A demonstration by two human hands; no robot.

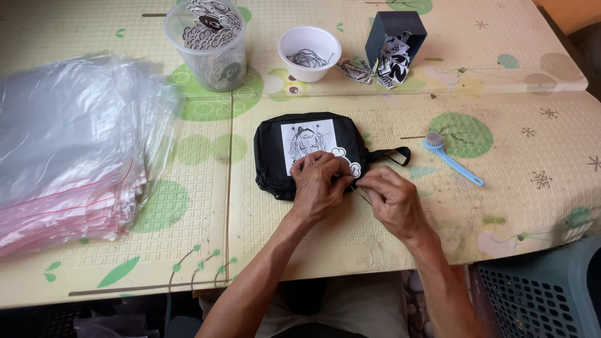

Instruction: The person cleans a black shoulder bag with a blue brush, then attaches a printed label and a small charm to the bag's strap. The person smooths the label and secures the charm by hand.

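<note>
Both hands on black pouch [275, 159]: left hand [318, 183] grip pinching white tag [348, 160], right hand [393, 201] grip pinching thin cord [361, 194] at its right edge.

soft even daylight, sharp focus

Open mat lies right of the hands [350, 188] up to the blue brush [452, 158]; the bag stack [69, 150] probably blocks the left.
</note>
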